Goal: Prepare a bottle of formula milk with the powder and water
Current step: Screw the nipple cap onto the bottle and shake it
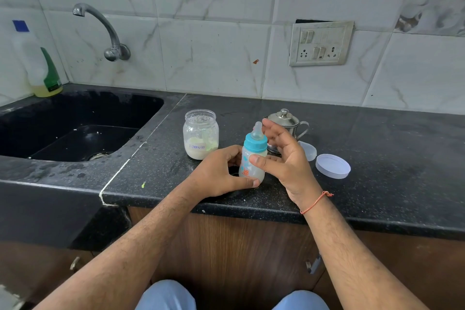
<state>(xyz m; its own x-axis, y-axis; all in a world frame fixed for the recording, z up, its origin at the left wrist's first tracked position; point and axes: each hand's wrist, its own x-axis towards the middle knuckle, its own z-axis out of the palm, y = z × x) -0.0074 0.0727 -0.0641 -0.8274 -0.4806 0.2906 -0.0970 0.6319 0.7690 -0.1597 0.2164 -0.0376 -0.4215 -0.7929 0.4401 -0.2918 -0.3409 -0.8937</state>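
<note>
Head view: left hand grips baby bottle; right hand spread beside; jar labelled "Formula".

Baby bottle frosted with turquoise collar and orange-blue print, counter speckled black, wall tiles grey-veined white, wrist thread orange.

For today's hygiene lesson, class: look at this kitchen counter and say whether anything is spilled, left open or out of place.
The formula jar stands open, its white lid lying apart on the counter. Pale specks, possibly powder, dot the counter's front edge, and a green fleck lies near the sink. The baby bottle itself is capped.
</note>
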